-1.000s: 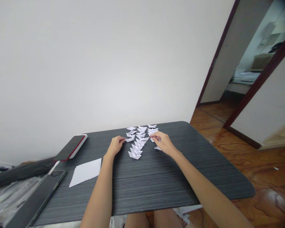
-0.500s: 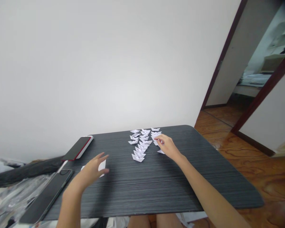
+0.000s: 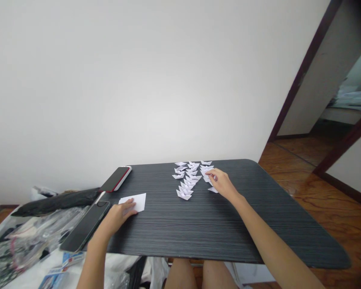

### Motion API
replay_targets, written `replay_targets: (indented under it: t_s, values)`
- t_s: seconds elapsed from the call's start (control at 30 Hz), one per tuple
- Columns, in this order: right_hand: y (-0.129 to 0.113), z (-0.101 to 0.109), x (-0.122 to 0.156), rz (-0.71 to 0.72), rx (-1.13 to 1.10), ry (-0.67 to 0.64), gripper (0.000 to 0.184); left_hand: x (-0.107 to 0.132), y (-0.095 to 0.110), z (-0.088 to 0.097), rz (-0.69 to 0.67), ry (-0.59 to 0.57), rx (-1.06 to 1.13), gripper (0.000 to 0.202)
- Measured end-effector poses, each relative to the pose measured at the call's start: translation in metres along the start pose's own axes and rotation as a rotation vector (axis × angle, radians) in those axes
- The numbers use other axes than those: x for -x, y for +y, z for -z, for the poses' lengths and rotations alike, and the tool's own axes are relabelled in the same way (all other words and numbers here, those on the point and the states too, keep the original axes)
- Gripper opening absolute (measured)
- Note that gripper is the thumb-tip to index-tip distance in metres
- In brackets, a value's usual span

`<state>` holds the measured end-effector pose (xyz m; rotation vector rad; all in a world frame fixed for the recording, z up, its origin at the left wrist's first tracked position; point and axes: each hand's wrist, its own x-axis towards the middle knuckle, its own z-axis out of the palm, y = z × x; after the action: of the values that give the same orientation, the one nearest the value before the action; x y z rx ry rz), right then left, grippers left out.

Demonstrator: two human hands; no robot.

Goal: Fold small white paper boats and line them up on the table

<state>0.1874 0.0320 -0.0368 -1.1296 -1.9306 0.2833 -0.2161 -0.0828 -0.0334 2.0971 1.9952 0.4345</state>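
Several small white folded paper boats [image 3: 188,179] stand in rows at the far middle of a dark striped table [image 3: 216,228]. My right hand [image 3: 223,184] rests at the right side of the rows, fingers curled with the tips touching one boat. My left hand [image 3: 120,213] lies flat with its fingers on a small white sheet of paper [image 3: 136,200] at the table's left side.
A red-edged phone [image 3: 116,179] lies at the far left corner. A dark phone [image 3: 86,225] lies at the left edge. A black folded umbrella [image 3: 57,202] and plastic bags [image 3: 27,237] sit left of the table. An open doorway [image 3: 343,104] is at right.
My left hand left the boats, swept left and back, and now rests on the white sheet. My right hand stayed by the boats. The camera turned left.
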Motion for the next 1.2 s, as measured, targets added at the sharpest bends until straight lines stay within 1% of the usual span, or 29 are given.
replay_targets:
  t_s: [0.17, 0.23, 0.33, 0.43, 0.53, 0.67, 0.83, 0.97, 1.0, 1.07, 1.13, 1.2]
  values:
    - [-0.001, 0.001, 0.000, 0.009, 0.004, -0.029, 0.021, -0.006, 0.007, -0.002, -0.052, 0.105, -0.150, 0.051]
    - [0.000, 0.001, 0.001, 0.013, 0.008, -0.036, 0.022, -0.011, 0.006, -0.003, -0.051, 0.103, -0.193, 0.053]
    - [0.001, 0.001, 0.001, 0.016, 0.011, -0.040, 0.022, -0.017, 0.002, -0.004, -0.037, 0.070, -0.207, 0.056]
    - [0.000, 0.002, 0.001, 0.020, 0.011, -0.044, 0.022, -0.020, -0.002, -0.004, -0.050, 0.053, -0.190, 0.053]
    - [-0.001, 0.003, 0.001, 0.023, 0.013, -0.055, 0.022, -0.020, -0.002, -0.003, -0.073, 0.058, -0.158, 0.050]
    - [-0.001, 0.003, 0.001, 0.019, 0.023, -0.067, 0.023, -0.019, -0.001, -0.004, -0.079, 0.083, -0.118, 0.052]
    - [-0.001, 0.003, 0.002, 0.028, 0.036, -0.082, 0.023, -0.016, 0.001, -0.006, -0.112, 0.162, -0.141, 0.050]
    - [-0.002, 0.004, 0.001, 0.025, 0.056, -0.081, 0.023, -0.013, 0.003, -0.008, -0.138, 0.255, -0.189, 0.036]
    - [-0.003, 0.004, 0.001, 0.023, 0.060, -0.082, 0.023, -0.012, 0.002, -0.008, -0.147, 0.256, -0.194, 0.031]
    - [-0.004, 0.005, 0.001, 0.018, 0.071, -0.086, 0.023, -0.012, 0.002, -0.006, -0.170, 0.222, -0.201, 0.024]
    - [-0.005, 0.006, 0.001, 0.014, 0.085, -0.089, 0.023, -0.014, 0.002, -0.001, -0.198, 0.184, -0.220, 0.024]
    - [-0.006, 0.007, 0.001, 0.004, 0.103, -0.083, 0.024, -0.018, 0.006, 0.008, -0.220, 0.192, -0.259, 0.027]
